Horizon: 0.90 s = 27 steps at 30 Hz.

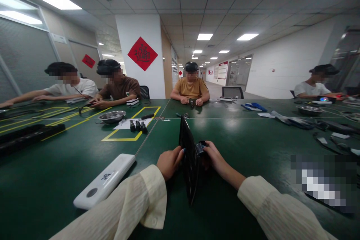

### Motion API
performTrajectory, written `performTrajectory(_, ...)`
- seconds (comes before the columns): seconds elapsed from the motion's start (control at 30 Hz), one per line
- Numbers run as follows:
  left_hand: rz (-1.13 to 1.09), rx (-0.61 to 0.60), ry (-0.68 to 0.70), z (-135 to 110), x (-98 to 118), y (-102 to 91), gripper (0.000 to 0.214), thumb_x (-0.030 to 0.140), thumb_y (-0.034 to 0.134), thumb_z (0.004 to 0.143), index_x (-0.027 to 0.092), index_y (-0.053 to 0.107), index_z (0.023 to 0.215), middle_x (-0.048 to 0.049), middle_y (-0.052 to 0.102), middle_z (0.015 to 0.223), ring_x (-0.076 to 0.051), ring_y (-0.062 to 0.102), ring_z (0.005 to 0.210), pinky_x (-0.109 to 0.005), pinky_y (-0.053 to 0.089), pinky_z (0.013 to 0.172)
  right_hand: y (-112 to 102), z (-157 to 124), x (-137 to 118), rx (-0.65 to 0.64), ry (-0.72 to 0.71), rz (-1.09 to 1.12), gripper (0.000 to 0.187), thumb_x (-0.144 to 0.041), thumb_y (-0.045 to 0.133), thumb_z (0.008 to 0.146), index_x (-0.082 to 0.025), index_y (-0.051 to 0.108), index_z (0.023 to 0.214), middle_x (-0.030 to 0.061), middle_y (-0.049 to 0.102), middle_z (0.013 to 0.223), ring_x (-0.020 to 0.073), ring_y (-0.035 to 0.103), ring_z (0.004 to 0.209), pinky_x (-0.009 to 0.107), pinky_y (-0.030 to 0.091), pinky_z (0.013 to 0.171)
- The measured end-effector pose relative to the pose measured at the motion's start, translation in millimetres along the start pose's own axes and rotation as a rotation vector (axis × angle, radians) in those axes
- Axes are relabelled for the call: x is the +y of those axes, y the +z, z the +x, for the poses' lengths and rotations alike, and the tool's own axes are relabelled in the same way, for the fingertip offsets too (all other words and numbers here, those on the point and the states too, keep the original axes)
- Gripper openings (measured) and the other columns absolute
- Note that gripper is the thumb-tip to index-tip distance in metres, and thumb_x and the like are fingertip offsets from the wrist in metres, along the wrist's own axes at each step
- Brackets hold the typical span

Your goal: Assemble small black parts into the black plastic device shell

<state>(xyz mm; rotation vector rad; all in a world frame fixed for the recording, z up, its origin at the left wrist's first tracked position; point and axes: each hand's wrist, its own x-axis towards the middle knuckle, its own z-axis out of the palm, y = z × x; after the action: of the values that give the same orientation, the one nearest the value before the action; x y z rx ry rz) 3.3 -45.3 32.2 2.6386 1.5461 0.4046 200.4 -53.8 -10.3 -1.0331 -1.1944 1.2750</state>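
A thin black panel [189, 161] stands nearly on edge in front of me, its broad face turned sideways. My left hand [169, 162] is closed on its left side, thumb pressed against the face. On the panel's other side, my right hand [215, 157] pinches a small dark block-like part [200, 148] close against it. Whether that part is fixed to the panel I cannot tell. Some of my right fingers are hidden behind the part. The lower end of the panel comes down near the green table [236, 213].
A white power-bank-like device [105, 182] lies left of my left arm. Farther off are a metal bowl [111, 116], small black parts [138, 126] on paper and a yellow tape outline [120, 140]. Several people sit around the table. Cables and cloths [291, 120] lie at right.
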Motion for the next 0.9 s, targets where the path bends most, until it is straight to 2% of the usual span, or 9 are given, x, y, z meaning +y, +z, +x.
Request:
performTrajectory(0.33,0.164,0.017,0.143,1.7,-6.5,10.1,0.041,0.034,0.015,0.093,0.014,0.046,0.110,-0.0096,0.065,0.075,-0.021,0.063,0.072,-0.029,0.043,0.065,0.0,-1.4,-1.1,0.022,-0.013,0.054,0.034,-0.042,0.049,0.076,-0.023,0.035,0.102,-0.0062,0.054,0.060,0.0113,0.052,0.041,0.021,0.039,0.033)
performTrajectory(0.53,-0.057,0.036,0.037,-0.9,-4.5,15.0,0.043,0.036,0.015,0.093,0.017,0.042,0.120,-0.0089,0.066,0.088,-0.020,0.063,0.084,-0.028,0.044,0.073,0.0,-0.8,1.7,0.040,-0.012,0.054,0.038,-0.044,0.051,0.075,-0.023,0.035,0.102,-0.0054,0.054,0.064,0.0112,0.052,0.041,0.022,0.040,0.034)
performTrajectory(0.67,-0.106,0.055,-0.020,-1.4,-3.8,15.7,0.044,0.038,0.017,0.093,0.018,0.044,0.121,-0.0087,0.067,0.087,-0.021,0.063,0.086,-0.029,0.043,0.075,1.1,-2.7,0.6,0.056,-0.018,0.049,0.040,-0.046,0.051,0.075,-0.022,0.035,0.103,-0.0045,0.054,0.064,0.0129,0.054,0.047,0.023,0.042,0.039)
performTrajectory(0.9,-0.132,0.049,0.015,-0.9,-4.7,15.3,0.041,0.037,0.017,0.093,0.018,0.045,0.115,-0.0078,0.066,0.084,-0.021,0.063,0.081,-0.028,0.043,0.072,8.7,-11.6,-8.0,0.145,-0.016,-0.017,0.037,-0.045,0.049,0.076,-0.022,0.036,0.102,-0.0010,0.055,0.071,0.0160,0.056,0.057,0.027,0.044,0.045)
